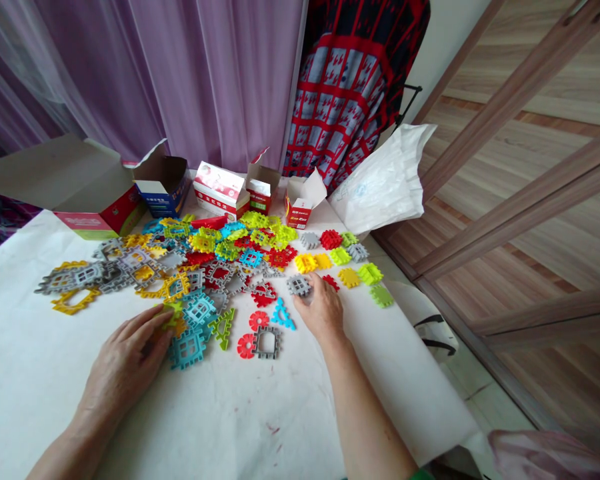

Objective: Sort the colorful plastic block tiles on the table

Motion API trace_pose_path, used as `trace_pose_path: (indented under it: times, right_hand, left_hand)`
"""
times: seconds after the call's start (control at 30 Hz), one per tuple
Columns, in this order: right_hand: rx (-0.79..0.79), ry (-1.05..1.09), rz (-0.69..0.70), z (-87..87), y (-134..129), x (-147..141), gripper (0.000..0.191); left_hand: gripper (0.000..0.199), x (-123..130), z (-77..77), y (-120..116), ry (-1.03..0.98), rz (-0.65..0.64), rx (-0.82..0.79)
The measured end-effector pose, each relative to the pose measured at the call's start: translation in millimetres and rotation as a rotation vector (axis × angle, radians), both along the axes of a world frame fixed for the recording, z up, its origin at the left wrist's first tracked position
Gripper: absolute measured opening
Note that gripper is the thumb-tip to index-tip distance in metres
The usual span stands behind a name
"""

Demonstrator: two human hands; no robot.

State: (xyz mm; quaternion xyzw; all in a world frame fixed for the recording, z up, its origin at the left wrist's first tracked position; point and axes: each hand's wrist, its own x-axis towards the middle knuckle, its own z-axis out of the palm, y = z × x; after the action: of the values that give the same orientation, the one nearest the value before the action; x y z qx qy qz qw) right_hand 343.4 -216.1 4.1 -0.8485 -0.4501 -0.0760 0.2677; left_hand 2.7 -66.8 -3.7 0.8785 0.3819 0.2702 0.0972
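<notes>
The right hand (pixel 317 308) is half closed, its fingertips curled onto a grey notched plastic block (pixel 298 285); whether it grips cannot be told. The left hand (pixel 123 370) is loosely open, fingertips touching a yellow-green block (pixel 174 319), a teal square block (pixel 187 348) just beside them. A heap of multicoloured blocks (pixel 220 250) lies ahead of both hands on a white-covered table (pixel 45 373).
</notes>
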Motion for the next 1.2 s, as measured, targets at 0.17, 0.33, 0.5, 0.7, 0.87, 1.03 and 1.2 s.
trace_pose_path:
  times: [0.17, 0.33, 0.5, 0.7, 0.87, 1.03, 1.2]
  right_hand:
    - [0.000, -0.005, -0.003, 2.2, 0, -2, 0.054]
    - [-0.036, -0.036, -0.021, 7.7, 2, -4, 0.049]
    - [0.041, -0.051, -0.039, 3.1, 4, -1, 0.048]
    - [0.156, 0.052, -0.098, -5.9, 1, 12, 0.057]
    - [0.199, 0.113, -0.202, 17.9, -14, 61, 0.060]
    - [0.182, 0.113, -0.370, 46.3, -25, 136, 0.061]
    - [0.126, 0.224, -0.450, 44.3, -17, 191, 0.067]
  left_hand:
    - [0.050, 0, 1.4, -1, 0.013, 0.020, -0.026]
    - [0.051, 0, -0.4, 0, 0.006, 0.022, -0.026]
    - [0.052, 1, -1.2, 0, -0.002, 0.016, -0.013]
    - [0.054, -1, -3.0, 0, 0.011, 0.010, -0.016]
    - [0.054, -2, -7.6, 3, 0.000, 0.003, 0.012]
    - [0.052, -2, -11.1, 6, -0.023, -0.003, 0.027]
    - [0.050, -8, -21.6, 11, -0.055, 0.000, -0.007]
